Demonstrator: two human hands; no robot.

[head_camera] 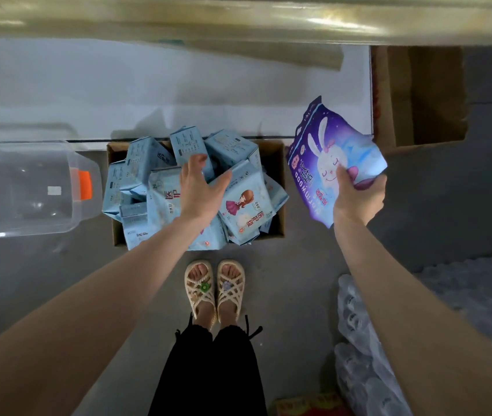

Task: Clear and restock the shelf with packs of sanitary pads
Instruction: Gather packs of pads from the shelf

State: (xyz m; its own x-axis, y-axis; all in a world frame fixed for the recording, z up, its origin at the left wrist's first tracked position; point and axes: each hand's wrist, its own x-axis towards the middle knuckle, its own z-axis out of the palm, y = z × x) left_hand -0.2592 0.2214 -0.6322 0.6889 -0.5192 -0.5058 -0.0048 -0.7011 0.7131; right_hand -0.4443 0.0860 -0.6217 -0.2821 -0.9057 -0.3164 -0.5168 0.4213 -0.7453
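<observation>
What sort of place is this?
Likely a shop stockroom: a cardboard box heaped with light blue pad packs on a concrete floor, and a purple rabbit pack in the right hand.

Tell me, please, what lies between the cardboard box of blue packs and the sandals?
Only bare grey floor lies between the cardboard box and the sandals, shown in the head view.

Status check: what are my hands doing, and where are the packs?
Left hand open above blue packs in cardboard box. Right hand grips purple rabbit pack. Nothing blocks the box.
</observation>
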